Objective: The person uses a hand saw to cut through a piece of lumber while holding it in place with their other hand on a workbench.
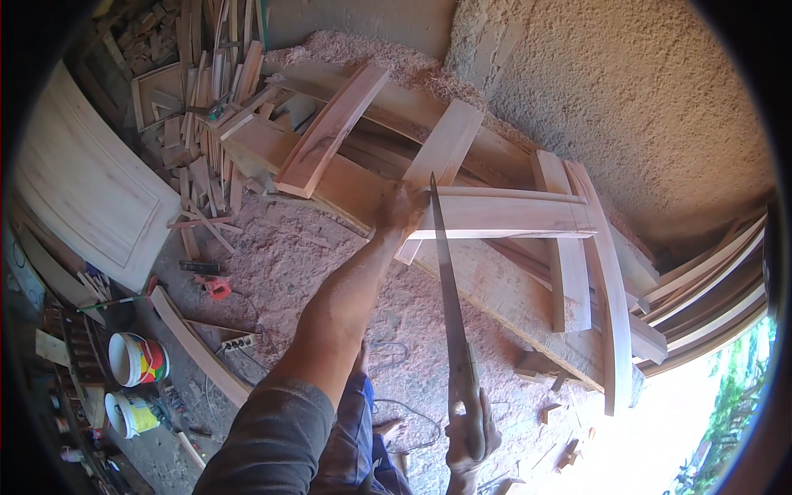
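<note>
My right hand (473, 439) is closed round the handle of a handsaw (449, 297), low in the view. The long blade points away from me, and its tip crosses the left end of a light wooden board (516, 216). Whether the teeth sit in the wood cannot be made out. At that same end, just left of the blade, my left hand (402, 206) grips the board, its fingers partly hidden. The board lies across two other planks, a pale one (450, 144) under its left end and another (569, 280) under its right.
A long plank bench (503, 289) slants beneath the boards. A thick reddish board (334, 128) lies across its far left. Offcuts (198, 140) pile up behind, against the wall. Paint buckets (125, 360), a red power tool (216, 287) and cables are on the dusty floor at left.
</note>
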The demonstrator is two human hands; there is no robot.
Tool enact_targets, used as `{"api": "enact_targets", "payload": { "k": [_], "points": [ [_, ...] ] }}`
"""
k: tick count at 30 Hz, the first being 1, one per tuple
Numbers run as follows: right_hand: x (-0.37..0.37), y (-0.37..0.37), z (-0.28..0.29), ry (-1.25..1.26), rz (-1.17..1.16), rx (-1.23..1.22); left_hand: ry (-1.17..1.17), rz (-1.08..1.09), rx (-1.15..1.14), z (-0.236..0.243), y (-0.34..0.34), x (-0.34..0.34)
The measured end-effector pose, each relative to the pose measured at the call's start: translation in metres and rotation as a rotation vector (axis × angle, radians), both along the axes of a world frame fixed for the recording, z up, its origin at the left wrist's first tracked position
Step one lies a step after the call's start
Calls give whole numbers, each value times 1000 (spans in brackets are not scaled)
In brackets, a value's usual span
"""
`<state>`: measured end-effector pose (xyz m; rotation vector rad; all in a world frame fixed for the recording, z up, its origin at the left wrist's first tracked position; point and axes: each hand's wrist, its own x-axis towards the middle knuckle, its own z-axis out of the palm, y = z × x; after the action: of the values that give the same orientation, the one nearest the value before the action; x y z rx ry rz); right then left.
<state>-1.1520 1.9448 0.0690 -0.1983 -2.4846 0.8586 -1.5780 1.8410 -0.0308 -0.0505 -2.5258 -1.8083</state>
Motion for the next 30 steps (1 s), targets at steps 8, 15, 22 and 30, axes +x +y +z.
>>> {"api": "enact_targets", "payload": {
  "k": [8, 15, 22, 30],
  "points": [
    [5, -5, -1, 10, -13, -70, -6, 30, 735, -60, 2, -50],
    [-2, 6, 11, -64, -4, 1, -249, -65, 1027, -23, 12, -32],
    [-12, 6, 2, 31, -9, 20, -244, -62, 1092, -39, 32, -33],
    [-62, -1, -6, 87, 55, -34, 131, -26, 508, -107, -3, -86]
  ]
}}
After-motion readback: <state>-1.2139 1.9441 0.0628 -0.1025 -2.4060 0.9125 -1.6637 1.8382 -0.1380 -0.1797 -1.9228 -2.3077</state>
